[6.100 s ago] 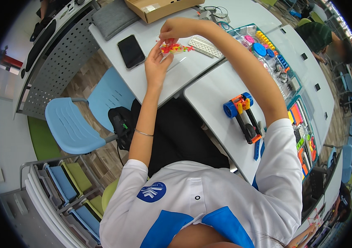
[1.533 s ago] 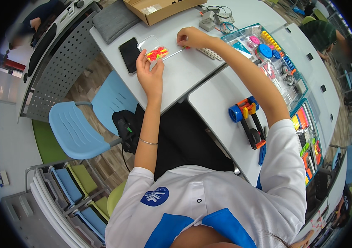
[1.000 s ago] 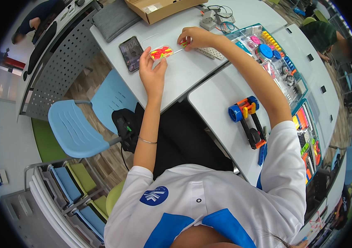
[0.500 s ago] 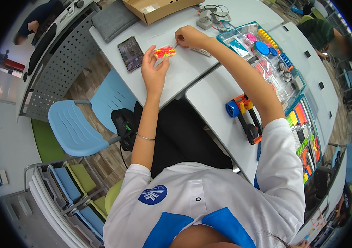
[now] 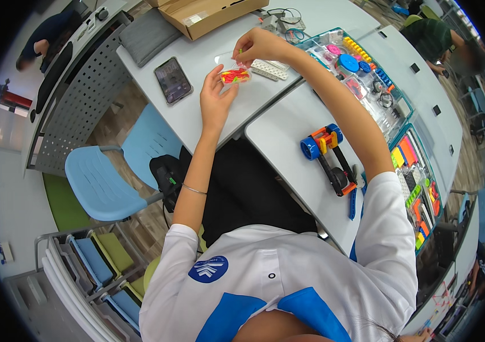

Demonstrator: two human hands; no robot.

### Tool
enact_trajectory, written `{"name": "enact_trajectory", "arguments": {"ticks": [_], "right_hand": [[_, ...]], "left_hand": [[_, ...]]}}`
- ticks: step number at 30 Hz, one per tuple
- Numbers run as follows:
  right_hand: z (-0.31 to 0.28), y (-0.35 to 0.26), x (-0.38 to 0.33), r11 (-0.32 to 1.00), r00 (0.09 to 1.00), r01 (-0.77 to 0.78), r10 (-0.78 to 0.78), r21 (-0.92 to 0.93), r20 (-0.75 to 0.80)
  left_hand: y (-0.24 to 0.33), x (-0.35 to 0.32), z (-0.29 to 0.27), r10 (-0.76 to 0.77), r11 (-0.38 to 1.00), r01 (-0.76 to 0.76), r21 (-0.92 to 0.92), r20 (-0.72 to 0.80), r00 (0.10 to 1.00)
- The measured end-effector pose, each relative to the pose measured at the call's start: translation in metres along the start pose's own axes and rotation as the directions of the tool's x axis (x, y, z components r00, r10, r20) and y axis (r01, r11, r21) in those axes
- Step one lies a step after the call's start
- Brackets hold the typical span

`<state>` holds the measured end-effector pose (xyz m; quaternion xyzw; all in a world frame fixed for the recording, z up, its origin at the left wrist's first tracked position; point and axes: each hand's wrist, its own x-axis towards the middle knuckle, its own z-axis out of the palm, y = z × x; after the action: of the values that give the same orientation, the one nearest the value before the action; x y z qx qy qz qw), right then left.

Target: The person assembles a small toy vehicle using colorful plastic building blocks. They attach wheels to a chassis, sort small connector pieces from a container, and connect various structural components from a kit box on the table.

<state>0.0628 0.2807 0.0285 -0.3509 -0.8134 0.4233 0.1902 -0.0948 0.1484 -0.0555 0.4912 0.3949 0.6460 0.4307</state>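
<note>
Both arms are stretched forward from the lower edge, elbows nearly straight, meeting over the worktop (image 5: pixel 208 108) at about 12 o'clock. A small clear packet of red, orange and yellow bits (image 5: pixel 234 75) is held up by the left hand (image 5: pixel 217 98), fingers curled up around its lower edge, thumb toward the packet. The packet's top is being pinched by the right hand (image 5: pixel 258 47), fingertips pressed together on something tiny and green, too small to make out. A thin bracelet is worn on the left forearm. Just at 9 o'clock of the left hand a dark phone (image 5: pixel 173 79) is laid flat, and a cardboard box (image 5: pixel 208 13) is parked at 12 o'clock beyond it. At 3 o'clock of the hands a clear tray of coloured parts (image 5: pixel 362 80) is spread out, with a small blue-and-orange wheeled build (image 5: pixel 328 157) set down at 4 o'clock on the neighbouring grey worktop. Light blue chairs (image 5: pixel 103 185) are tucked in at 8 o'clock, stacked ones lower down, and another person is seated far off at 2 o'clock.
</note>
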Motion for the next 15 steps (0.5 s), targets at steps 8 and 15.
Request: {"name": "enact_trajectory", "arguments": {"ticks": [8,15], "right_hand": [[-0.005,-0.023,-0.055,0.894,0.997,0.065,-0.079,-0.443,-0.012],[-0.033,-0.016,-0.098,0.968,0.994,0.011,-0.037,-0.249,-0.1]], "left_hand": [[-0.002,-0.009,0.049,-0.068,0.988,0.082,-0.133,0.112,0.991],[0.003,-0.011,0.063,-0.033,0.983,0.063,-0.171,0.175,0.984]]}}
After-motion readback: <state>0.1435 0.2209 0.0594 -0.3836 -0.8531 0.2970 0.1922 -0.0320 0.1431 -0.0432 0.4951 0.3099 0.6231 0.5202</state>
